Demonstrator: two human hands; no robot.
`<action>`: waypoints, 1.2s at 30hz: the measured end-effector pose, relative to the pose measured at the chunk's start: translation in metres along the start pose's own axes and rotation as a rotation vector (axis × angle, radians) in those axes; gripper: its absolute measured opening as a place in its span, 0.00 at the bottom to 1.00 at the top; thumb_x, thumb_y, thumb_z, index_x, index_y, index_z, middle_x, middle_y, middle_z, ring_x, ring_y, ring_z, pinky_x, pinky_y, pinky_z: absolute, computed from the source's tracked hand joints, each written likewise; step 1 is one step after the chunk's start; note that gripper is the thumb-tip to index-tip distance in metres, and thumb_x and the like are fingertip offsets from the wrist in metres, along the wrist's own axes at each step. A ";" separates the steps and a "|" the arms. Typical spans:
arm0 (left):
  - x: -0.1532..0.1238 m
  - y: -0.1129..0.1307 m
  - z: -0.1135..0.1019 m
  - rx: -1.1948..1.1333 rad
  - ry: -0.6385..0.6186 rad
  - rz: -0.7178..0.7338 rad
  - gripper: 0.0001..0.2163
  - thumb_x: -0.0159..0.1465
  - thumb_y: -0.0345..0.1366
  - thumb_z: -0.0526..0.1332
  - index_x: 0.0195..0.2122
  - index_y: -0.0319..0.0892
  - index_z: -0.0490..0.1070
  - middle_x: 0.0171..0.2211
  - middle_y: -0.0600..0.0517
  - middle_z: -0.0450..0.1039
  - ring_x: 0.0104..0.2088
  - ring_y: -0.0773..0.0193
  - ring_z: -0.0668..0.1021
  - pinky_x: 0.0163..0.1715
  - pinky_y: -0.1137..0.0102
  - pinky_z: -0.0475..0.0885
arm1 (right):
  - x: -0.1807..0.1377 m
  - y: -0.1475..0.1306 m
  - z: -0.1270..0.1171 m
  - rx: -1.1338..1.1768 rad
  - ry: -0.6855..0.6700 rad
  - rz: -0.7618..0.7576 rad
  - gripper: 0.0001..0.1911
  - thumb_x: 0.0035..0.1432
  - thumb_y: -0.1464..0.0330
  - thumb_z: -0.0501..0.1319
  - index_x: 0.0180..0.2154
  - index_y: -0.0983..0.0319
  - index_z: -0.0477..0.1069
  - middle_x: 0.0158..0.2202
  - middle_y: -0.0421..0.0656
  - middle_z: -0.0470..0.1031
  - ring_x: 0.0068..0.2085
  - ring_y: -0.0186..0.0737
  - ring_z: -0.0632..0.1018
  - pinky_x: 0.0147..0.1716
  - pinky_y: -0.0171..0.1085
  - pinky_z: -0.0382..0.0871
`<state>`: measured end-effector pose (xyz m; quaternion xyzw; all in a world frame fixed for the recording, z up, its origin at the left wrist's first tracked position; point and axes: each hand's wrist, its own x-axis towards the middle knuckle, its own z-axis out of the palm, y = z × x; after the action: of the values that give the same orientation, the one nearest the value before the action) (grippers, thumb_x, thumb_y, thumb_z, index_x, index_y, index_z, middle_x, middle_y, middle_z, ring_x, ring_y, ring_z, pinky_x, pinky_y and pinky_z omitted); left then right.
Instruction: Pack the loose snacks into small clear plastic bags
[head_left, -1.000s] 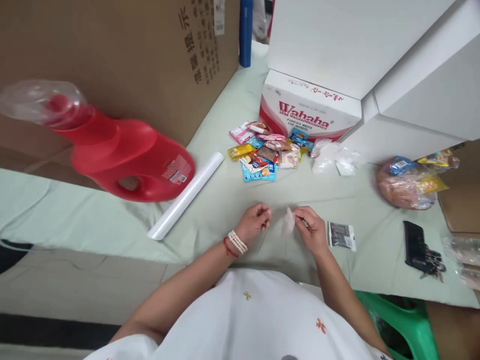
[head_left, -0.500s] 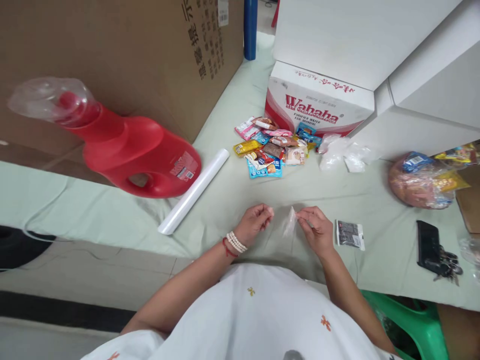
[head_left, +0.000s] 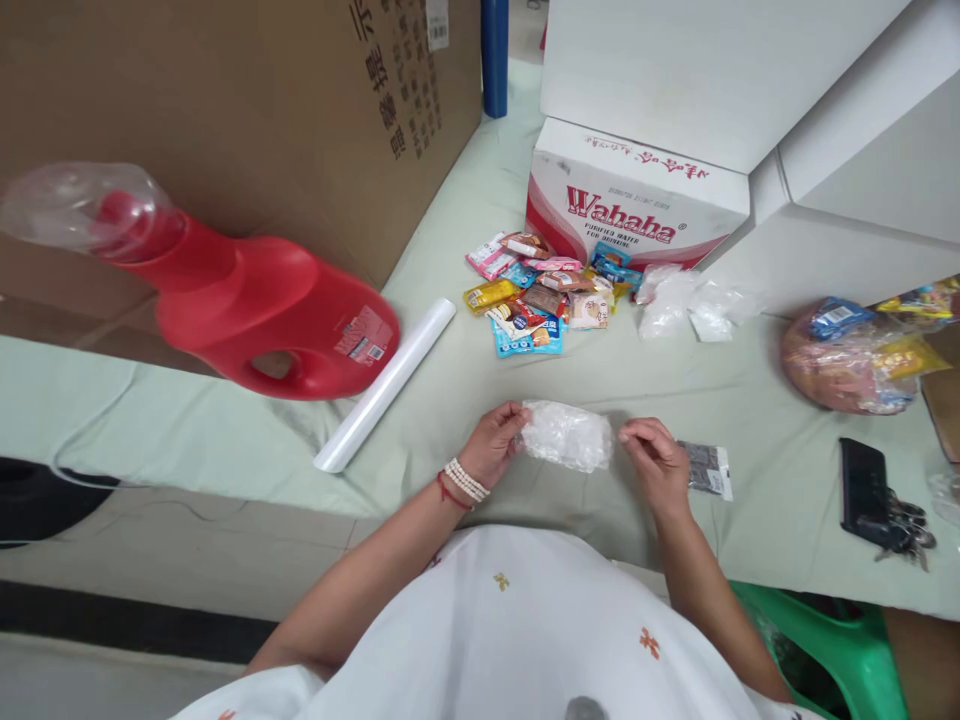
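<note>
A crumpled clear plastic bag [head_left: 568, 436] is spread out above the table in front of me. Its left end is pinched between the thumb and fingers of my left hand [head_left: 493, 443], which wears beads and a red cord at the wrist. At the bag's right end is my right hand [head_left: 658, 463], thumb and fingertips closed together; whether they grip a thin edge of the clear plastic I cannot tell. Just beside the right hand lies a small dark packet [head_left: 707, 470], partly covered by that hand.
Wrapped snacks [head_left: 536, 295] are heaped before the Wahaha box [head_left: 637, 200], with crumpled plastic bags [head_left: 679, 303] nearby. At left are a red jug [head_left: 277, 310] and a white roll [head_left: 386, 385]. A bag of snacks [head_left: 847, 360], a phone [head_left: 862, 485] and keys [head_left: 907, 530] lie right.
The clear plastic, earlier bunched at my right fingertips, now stretches out from my left hand. My right hand has moved a little to the right, over part of the dark packet.
</note>
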<state>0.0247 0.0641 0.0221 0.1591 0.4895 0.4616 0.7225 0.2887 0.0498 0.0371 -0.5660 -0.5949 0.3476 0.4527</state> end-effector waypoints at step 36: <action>-0.018 0.009 0.002 0.566 -0.198 0.159 0.23 0.61 0.58 0.64 0.24 0.41 0.70 0.19 0.57 0.64 0.22 0.70 0.62 0.24 0.73 0.57 | 0.068 -0.040 -0.018 -0.319 0.198 0.049 0.15 0.63 0.53 0.61 0.39 0.58 0.74 0.37 0.44 0.74 0.36 0.41 0.74 0.37 0.40 0.72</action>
<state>0.0204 0.0549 0.0391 0.4359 0.5119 0.3442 0.6553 0.2944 0.1107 0.0901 -0.6765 -0.5809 0.2024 0.4049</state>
